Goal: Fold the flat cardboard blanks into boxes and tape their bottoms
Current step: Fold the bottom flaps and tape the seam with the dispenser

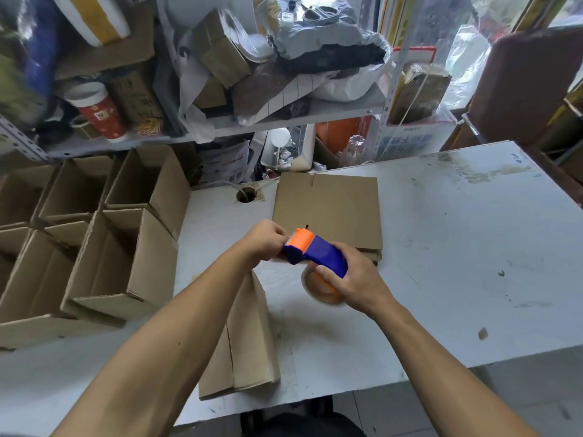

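My right hand (355,279) grips a blue and orange tape dispenser (315,250) by its handle, with the tape roll (321,288) under the palm. My left hand (268,241) pinches at the dispenser's orange front end, where the tape comes out. Both hands hover above the white table (457,247). Below my left forearm stands a folded cardboard box (249,335), bottom flaps up, near the table's front edge. A stack of flat cardboard blanks (328,209) lies just behind the dispenser.
Several open finished boxes (104,241) crowd the left side. A cable hole (246,195) sits in the table behind them. Cluttered metal shelves (220,89) rise at the back. A brown chair back (530,83) stands far right.
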